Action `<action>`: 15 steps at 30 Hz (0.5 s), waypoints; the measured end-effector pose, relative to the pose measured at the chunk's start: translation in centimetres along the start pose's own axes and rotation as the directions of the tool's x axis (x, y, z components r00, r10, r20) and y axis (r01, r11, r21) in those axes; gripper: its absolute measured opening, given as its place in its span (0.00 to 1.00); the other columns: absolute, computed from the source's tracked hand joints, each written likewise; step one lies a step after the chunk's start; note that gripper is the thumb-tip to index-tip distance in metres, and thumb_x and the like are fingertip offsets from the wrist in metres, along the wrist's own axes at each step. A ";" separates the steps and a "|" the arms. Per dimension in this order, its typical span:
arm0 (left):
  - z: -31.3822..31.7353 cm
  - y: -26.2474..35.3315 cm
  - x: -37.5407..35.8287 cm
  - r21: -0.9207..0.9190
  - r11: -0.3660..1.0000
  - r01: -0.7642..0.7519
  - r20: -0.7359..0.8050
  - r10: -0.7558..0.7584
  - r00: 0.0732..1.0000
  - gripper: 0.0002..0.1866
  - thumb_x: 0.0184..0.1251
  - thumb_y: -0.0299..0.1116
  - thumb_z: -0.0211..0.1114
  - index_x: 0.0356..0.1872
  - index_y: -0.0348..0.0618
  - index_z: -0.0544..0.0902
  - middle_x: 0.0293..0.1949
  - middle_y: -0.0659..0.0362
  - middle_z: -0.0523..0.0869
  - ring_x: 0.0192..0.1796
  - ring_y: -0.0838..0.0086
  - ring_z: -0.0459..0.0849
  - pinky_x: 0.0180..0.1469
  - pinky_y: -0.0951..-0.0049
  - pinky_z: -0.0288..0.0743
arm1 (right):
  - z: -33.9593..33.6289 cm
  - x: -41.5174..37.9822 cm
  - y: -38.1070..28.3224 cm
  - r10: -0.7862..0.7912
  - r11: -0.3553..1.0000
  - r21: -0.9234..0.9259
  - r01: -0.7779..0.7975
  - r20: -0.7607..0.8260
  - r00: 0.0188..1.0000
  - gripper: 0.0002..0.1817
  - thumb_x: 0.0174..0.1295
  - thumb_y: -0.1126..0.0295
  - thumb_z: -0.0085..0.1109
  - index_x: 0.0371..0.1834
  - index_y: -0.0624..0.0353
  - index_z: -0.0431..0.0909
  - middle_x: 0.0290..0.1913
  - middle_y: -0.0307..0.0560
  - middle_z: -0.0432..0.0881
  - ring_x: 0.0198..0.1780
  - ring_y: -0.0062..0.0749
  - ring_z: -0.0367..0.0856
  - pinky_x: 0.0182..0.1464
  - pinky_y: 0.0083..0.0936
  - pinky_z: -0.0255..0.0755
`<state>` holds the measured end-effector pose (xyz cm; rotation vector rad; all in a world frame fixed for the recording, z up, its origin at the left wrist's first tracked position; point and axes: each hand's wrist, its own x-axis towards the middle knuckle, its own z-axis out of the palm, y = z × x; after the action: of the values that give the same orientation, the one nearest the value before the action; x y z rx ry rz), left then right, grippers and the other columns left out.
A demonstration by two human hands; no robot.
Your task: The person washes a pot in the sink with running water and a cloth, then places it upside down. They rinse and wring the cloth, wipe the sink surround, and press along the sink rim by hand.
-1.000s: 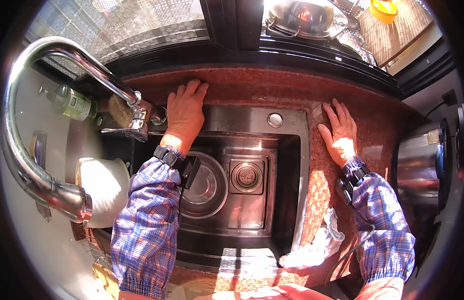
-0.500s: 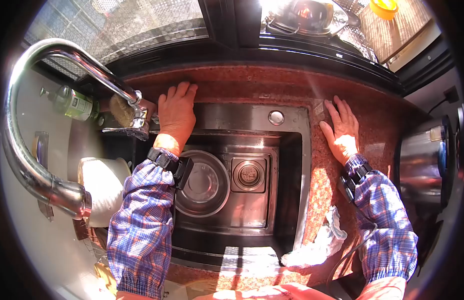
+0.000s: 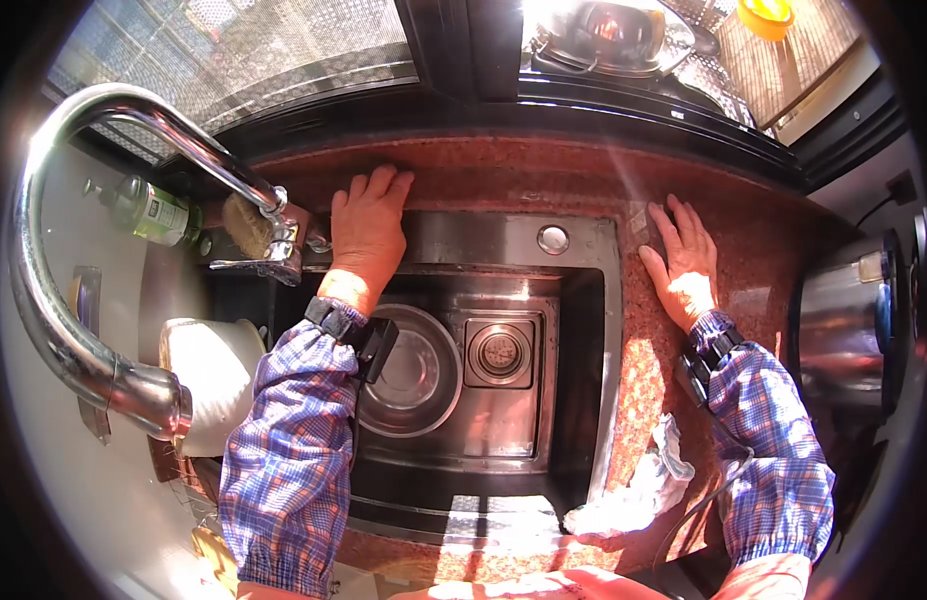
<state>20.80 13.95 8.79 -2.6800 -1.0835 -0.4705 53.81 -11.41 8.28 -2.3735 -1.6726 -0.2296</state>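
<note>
A red granite countertop [image 3: 764, 260] fills the middle of the frame, with a stainless steel sink [image 3: 584, 330] sunk into it below a dark window sill that runs across the top. The left hand [image 3: 367, 235] lies flat, palm down, fingers spread and holding nothing; it rests on the back edge of the sink, upper centre-left, just beside the base of the curved chrome faucet [image 3: 54, 300]. The right hand [image 3: 684, 265] is likewise flat and open on the granite, at the sink's right rim, empty. Both hands appear merely planted on the surface, as in a pause between actions. A round steel bowl [image 3: 414, 375] sits in the basin directly below the left wrist, not touched; the square drain strainer [image 3: 501, 353] lies just to its right. A crumpled white cloth [image 3: 634, 495] rests on the counter at lower right, well apart from the right hand and nearer that forearm's plaid sleeve [image 3: 774, 450]. At the left edge stand a green dish-soap bottle [image 3: 149, 208] and a white pot [image 3: 209, 375]; a steel kettle [image 3: 834, 330] stands at far right.
</note>
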 end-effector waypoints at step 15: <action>0.6 0.9 0.3 0.003 1.000 -0.011 -0.095 0.012 0.995 0.26 0.55 0.24 0.64 0.59 0.49 0.82 0.57 0.63 0.79 0.56 0.65 0.77 0.52 0.62 0.67 | 0.0 0.1 0.4 -0.009 1.000 -0.006 0.009 -0.004 1.000 0.32 0.68 0.53 0.58 0.75 0.44 0.67 0.79 0.49 0.60 0.80 0.50 0.56 0.78 0.48 0.50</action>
<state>21.76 13.69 8.23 -2.6305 -1.0410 -0.5874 54.20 -11.46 8.21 -2.3681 -1.6837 -0.2408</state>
